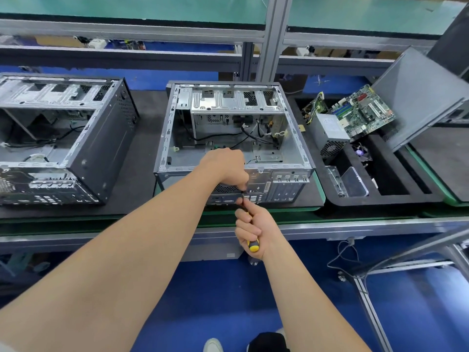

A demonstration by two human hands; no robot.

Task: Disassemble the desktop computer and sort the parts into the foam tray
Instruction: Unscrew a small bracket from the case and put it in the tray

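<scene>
R hand [253, 229] wraps fully round screwdriver [253, 246] handle. L hand [225, 166] fingers curled at tip on case [167, 128] rear; what they hold: cannot tell. Risk: off-axis tip cams out, jabs L fingers; screw drops inside case.

The screwdriver [253, 243] shows only its yellow butt and a bit of black shaft; the right hand [253, 227] wraps the rest, and the tip vanishes under the curled fingertips of the left hand [225, 166], so what they pinch cannot be told. That hand and forearm cover part of the computer case's rear panel [284, 189]. The second case [101, 148] is cut by the left edge, the side panel [418, 97] by the right. Small parts [361, 151] in the foam tray [380, 199] are too blurred to name
</scene>
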